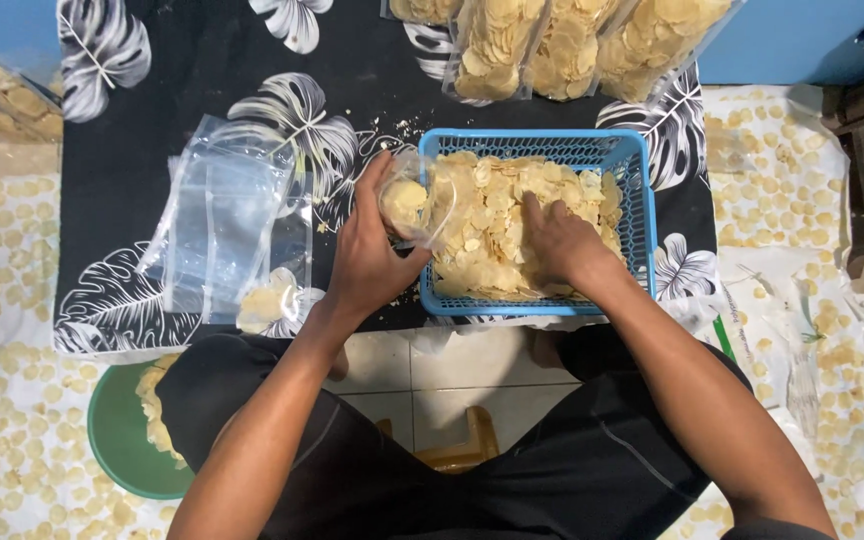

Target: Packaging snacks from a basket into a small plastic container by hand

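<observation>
Lying left of centre on the black leaf-print table (202,70), empty clear plastic bags (222,225); the left hand (372,255) grips a small clear chip-filled bag (414,200) at the blue plastic basket (637,200); the right hand (557,240) presses loosely curled fingers into pale chips (492,220); sealed chip bags (562,40) fill the upper right.

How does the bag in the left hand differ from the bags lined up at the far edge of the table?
The bag in the left hand holds only a few chips; the far bags are packed full. The held bag is open, mouth toward the blue basket; whether the far bags are sealed is unclear. The left hand grips one; the others lie untouched. All are clear plastic with pale round chips.
</observation>
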